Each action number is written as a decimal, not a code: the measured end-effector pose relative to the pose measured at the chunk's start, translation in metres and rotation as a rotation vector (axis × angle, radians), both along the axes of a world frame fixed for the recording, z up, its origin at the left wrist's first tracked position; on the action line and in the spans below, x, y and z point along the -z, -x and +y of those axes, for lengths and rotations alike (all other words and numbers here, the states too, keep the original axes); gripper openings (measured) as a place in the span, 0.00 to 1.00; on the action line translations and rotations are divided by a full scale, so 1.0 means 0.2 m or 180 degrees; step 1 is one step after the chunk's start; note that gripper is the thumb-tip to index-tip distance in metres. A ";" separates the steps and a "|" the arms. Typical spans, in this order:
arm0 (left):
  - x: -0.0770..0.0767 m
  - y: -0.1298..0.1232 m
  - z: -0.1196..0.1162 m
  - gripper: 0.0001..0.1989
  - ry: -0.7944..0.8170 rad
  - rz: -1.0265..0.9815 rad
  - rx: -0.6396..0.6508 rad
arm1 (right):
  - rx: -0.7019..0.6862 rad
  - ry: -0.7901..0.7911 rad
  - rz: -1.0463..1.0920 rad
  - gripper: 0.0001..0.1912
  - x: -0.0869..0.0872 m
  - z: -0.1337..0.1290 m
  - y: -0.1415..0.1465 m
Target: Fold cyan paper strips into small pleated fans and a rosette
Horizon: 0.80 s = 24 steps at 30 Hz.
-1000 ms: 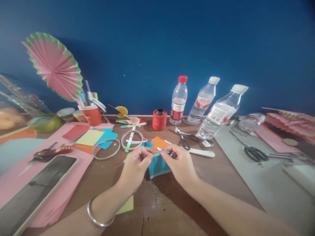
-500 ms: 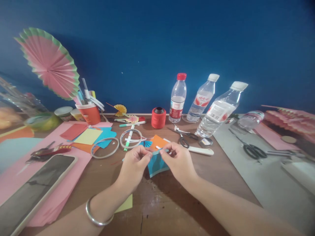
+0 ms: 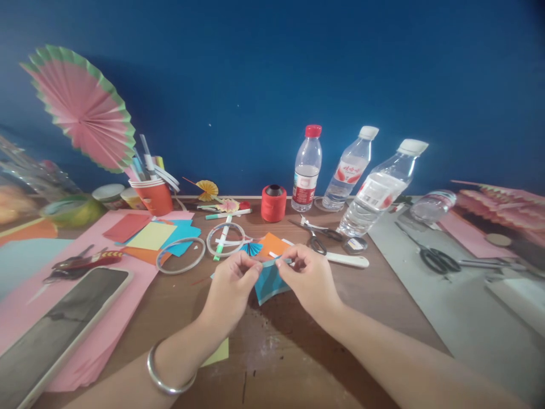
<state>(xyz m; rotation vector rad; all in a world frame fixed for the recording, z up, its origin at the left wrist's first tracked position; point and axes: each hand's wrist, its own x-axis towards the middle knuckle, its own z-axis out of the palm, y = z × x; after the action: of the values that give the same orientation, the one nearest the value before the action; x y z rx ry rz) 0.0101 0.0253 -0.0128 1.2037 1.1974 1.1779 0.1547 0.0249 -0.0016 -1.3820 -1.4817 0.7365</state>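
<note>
A small sheet of blue paper [image 3: 269, 282] hangs between my hands, its top edge folded into a narrow strip. My left hand [image 3: 233, 284] pinches the fold at its left end with thumb and forefinger. At the right end, my right hand [image 3: 309, 279] pinches the same fold, its fingertips partly hiding the strip. Just beyond the hands lie an orange paper square [image 3: 272, 244] and a small pleated blue fan [image 3: 251, 248]. A yellow paper piece [image 3: 217, 353] shows partly behind my left forearm.
Black-handled scissors [image 3: 317, 244], a white-handled tool [image 3: 347, 260] and a red spool [image 3: 273, 204] lie beyond my hands. Water bottles [image 3: 307, 170] stand along the wall. Clear rings [image 3: 183, 262], coloured papers [image 3: 151, 236], a phone [image 3: 63, 324] and a red cup [image 3: 153, 197] are to the left.
Both hands keep their pinch on the blue paper's fold and have barely moved. The whole view has shifted very slightly.
</note>
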 end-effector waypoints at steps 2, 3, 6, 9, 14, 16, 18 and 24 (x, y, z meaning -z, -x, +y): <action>0.00 0.00 0.00 0.05 0.0000 -0.0012 -0.0024 | -0.0005 -0.0007 0.0010 0.04 0.00 0.00 0.00; 0.00 0.00 0.00 0.05 -0.0002 -0.0017 -0.0029 | -0.0014 -0.0005 0.0015 0.04 0.00 0.00 0.00; 0.00 0.00 0.00 0.05 -0.0012 -0.0052 -0.0031 | -0.0050 0.0028 0.0037 0.04 0.00 0.00 0.00; -0.02 -0.01 -0.01 0.05 -0.0042 -0.0080 -0.0031 | -0.0041 0.0031 0.0042 0.05 0.00 0.00 0.00; -0.03 -0.03 -0.01 0.05 -0.0143 -0.0144 -0.0034 | -0.0024 0.0047 0.0041 0.06 0.01 0.00 0.00; -0.03 -0.03 0.00 0.06 -0.0166 -0.0149 -0.0007 | -0.0023 0.0059 0.0053 0.06 0.01 0.00 0.00; -0.03 -0.02 0.00 0.06 -0.0187 -0.0154 0.0029 | -0.0025 0.0053 0.0055 0.06 0.02 0.00 -0.01; -0.03 -0.01 0.00 0.06 -0.0132 -0.0164 0.0119 | -0.0009 0.0065 0.0030 0.06 0.02 0.00 0.00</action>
<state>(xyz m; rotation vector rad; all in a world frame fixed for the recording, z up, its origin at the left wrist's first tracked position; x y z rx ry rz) 0.0123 0.0250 -0.0061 1.2146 1.1123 1.2042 0.1555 0.0249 -0.0050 -1.3902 -1.4727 0.7607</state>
